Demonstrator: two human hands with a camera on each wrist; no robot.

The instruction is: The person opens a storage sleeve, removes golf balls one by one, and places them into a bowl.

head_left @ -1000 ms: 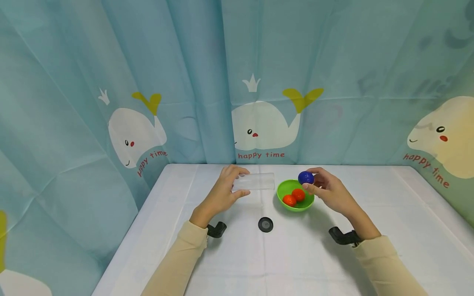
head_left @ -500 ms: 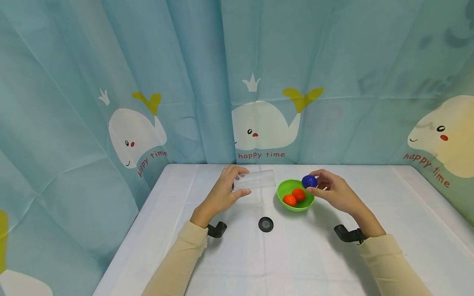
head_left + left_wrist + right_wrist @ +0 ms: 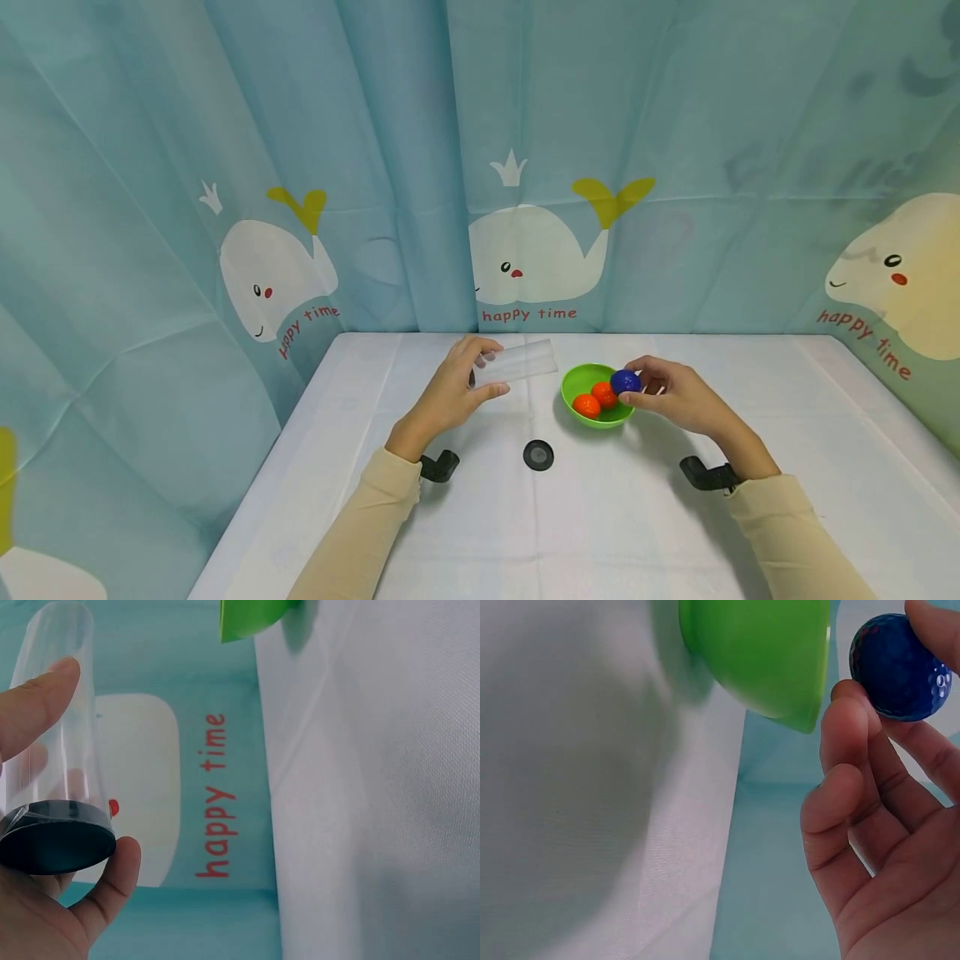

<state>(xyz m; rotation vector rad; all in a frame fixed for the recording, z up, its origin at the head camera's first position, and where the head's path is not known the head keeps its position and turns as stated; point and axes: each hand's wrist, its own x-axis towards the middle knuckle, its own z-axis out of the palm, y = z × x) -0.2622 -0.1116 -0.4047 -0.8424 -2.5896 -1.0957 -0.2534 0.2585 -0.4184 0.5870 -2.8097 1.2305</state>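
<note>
My left hand (image 3: 450,385) grips a clear plastic tube (image 3: 525,361) near its black-capped end (image 3: 58,844); the other end points right and slightly away. My right hand (image 3: 675,396) pinches a dimpled blue golf ball (image 3: 625,382) between thumb and fingers, over the right rim of a green bowl (image 3: 581,377). In the right wrist view the blue golf ball (image 3: 900,667) is apart from the bowl's rim. Two orange balls (image 3: 587,406) lie inside the bowl.
A round black lid (image 3: 538,455) lies on the white-covered table (image 3: 592,525), nearer than the bowl. Behind the table hangs a blue curtain (image 3: 420,250) with whale prints. Each wrist carries a black camera mount (image 3: 440,467).
The right hand has moved slightly right and lowered the blue golf ball toward the bowl. In the left hand, the tube's far end has tilted up.
</note>
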